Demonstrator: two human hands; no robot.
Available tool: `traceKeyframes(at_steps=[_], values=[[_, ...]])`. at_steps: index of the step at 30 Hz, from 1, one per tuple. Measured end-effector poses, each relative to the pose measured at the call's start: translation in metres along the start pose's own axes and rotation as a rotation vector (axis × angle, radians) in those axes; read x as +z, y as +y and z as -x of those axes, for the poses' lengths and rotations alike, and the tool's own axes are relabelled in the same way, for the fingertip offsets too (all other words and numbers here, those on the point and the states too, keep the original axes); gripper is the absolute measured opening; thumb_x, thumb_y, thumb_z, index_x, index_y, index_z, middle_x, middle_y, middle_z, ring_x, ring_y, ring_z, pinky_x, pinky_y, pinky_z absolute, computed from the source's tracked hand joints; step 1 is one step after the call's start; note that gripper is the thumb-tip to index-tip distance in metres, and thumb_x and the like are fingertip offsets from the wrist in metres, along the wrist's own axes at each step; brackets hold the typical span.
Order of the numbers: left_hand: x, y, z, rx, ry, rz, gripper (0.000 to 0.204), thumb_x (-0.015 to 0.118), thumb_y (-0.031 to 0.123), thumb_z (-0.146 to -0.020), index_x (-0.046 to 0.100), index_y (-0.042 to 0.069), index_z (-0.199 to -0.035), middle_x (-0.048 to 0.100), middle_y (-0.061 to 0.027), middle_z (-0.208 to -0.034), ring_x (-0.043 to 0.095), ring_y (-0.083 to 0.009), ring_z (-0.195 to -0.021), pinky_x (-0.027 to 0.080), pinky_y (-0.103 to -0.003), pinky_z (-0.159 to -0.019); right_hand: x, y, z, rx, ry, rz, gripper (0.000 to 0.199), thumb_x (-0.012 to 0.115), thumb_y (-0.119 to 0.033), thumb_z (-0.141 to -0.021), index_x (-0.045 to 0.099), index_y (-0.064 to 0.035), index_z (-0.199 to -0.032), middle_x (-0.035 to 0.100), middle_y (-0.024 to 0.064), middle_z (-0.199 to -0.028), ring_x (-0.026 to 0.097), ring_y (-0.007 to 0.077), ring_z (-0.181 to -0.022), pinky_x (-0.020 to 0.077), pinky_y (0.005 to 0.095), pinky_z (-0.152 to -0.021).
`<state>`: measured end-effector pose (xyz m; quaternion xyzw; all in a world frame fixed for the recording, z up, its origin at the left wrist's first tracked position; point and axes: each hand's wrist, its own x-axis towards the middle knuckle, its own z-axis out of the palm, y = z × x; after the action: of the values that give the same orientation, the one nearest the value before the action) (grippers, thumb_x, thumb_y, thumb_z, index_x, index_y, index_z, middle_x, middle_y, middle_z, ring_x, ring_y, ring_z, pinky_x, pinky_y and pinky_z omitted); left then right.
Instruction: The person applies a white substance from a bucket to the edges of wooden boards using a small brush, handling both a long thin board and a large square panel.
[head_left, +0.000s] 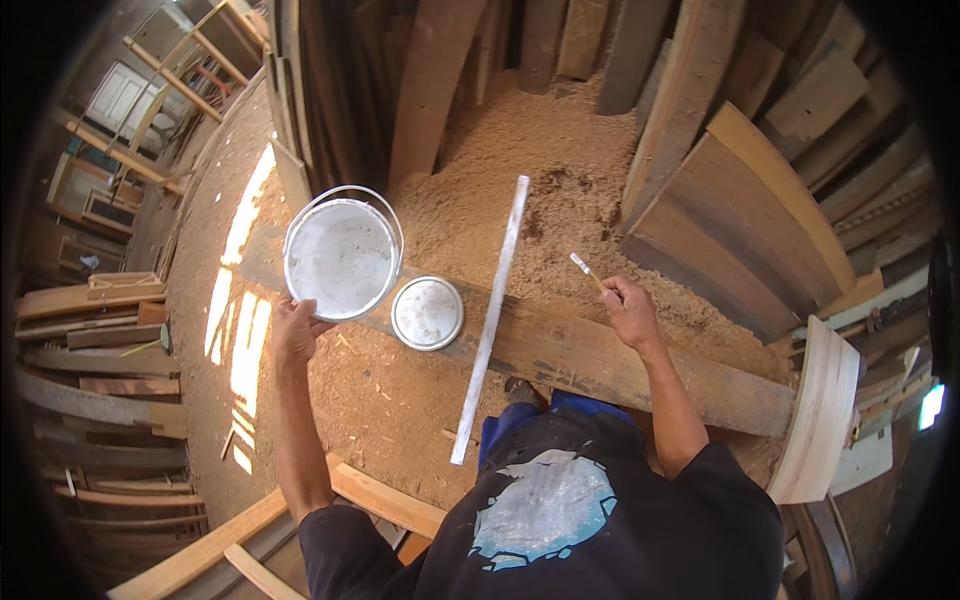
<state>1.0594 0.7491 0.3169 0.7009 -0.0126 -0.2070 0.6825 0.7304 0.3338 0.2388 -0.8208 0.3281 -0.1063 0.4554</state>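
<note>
- Head view: left hand [292,335] grips the near rim of a white paint bucket [340,258] resting on a beam [600,360].
- Right hand [630,310] is closed around a brush [584,268], bristles raised over sawdust [530,160].
- A round lid [427,313] lies just beside the bucket.
- A white-painted strip [490,320] lies across the beam between the hands.

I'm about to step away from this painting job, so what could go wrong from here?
The paint bucket sits at the plank's end, steadied only by the left hand; it might tip into the sawdust. The loose lid and the painted white strip could pick up sawdust. The brush in the right hand may drip.
</note>
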Motion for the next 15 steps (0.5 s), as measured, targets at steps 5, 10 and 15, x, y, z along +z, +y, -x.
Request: traceKeyframes(at_steps=[5,10,15], values=[[0.061,0.019,0.027,-0.053,-0.284,-0.078,0.056,0.041,-0.004,-0.085,0.039,-0.009,-0.141,0.066,-0.0261,-0.116,0.075,-0.0347,-0.089,0.069,-0.041,-0.068,-0.011,0.055,0.037,0.043,0.07,-0.057,0.026,0.063,-0.023,-0.09,0.07,-0.002,-0.103,0.071,0.018,-0.088,0.069,0.029,-0.08,0.0516,0.041,-0.073],[0.166,-0.015,0.057,-0.18,-0.551,-0.103,0.057,0.043,-0.004,-0.087,0.04,-0.005,-0.144,0.064,-0.0261,-0.122,0.074,-0.0359,-0.095,0.068,-0.045,-0.073,-0.061,0.084,0.078,0.085,0.267,-0.091,0.025,0.062,-0.022,-0.091,0.069,-0.0021,-0.103,0.069,0.0175,-0.084,0.068,0.0289,-0.078,0.0511,0.0407,-0.071],[0.271,-0.087,0.095,-0.352,-0.773,-0.094,0.054,0.056,0.002,-0.084,0.05,-0.001,-0.137,0.068,-0.0213,-0.118,0.074,-0.0351,-0.094,0.067,-0.048,-0.073,-0.129,0.124,0.146,0.163,0.476,-0.167,0.02,0.061,-0.018,-0.093,0.068,-0.0023,-0.103,0.068,0.017,-0.084,0.066,0.0285,-0.075,0.0509,0.0405,-0.071]])
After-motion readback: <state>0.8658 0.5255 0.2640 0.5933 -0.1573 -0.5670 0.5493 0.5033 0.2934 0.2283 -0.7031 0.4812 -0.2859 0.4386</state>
